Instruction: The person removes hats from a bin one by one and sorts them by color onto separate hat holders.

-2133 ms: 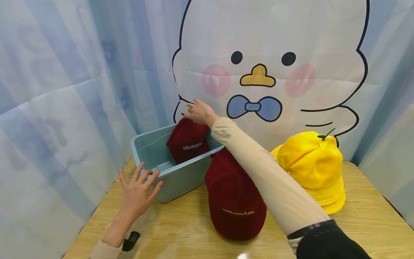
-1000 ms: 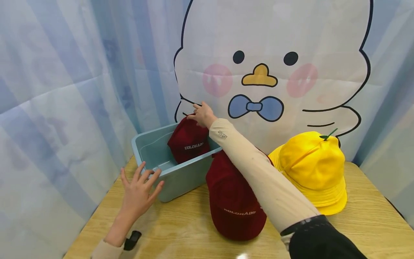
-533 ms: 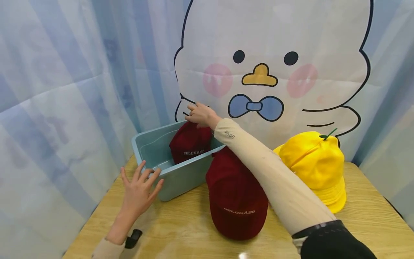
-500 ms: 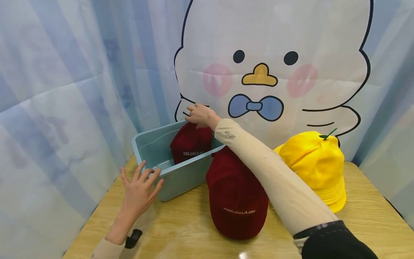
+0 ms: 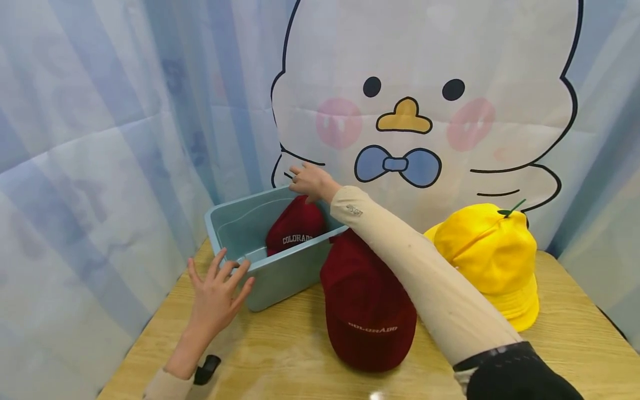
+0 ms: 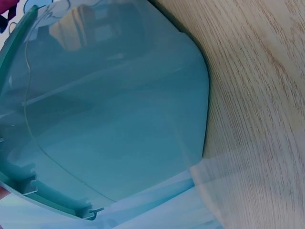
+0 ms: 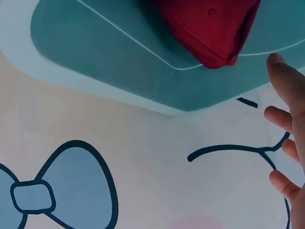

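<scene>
A dark red baseball cap [image 5: 296,225] lettered COLORADO sits inside the pale blue-green plastic bin [image 5: 287,283]. Above it, at the bin's far rim, is my right hand [image 5: 312,182]; in the right wrist view its fingers [image 7: 283,81] are apart from the cap [image 7: 209,33] and hold nothing. My left hand [image 5: 215,297] has its fingers spread at the bin's near left corner, fingertips at the rim. In the left wrist view the bin's side wall [image 6: 119,105] fills most of the picture and the hand is nearly all outside it.
A second dark red COLORADO cap [image 5: 367,311] lies on the wooden table [image 5: 280,355] in front of the bin, partly under my right forearm. To the right stands a yellow bucket hat [image 5: 487,255] with a green stem. A cartoon-printed curtain [image 5: 400,44] hangs behind.
The cap in the bin has sunk lower, and my right hand has let go of it, with a gap between them now. My left hand has stayed at the bin's corner.
</scene>
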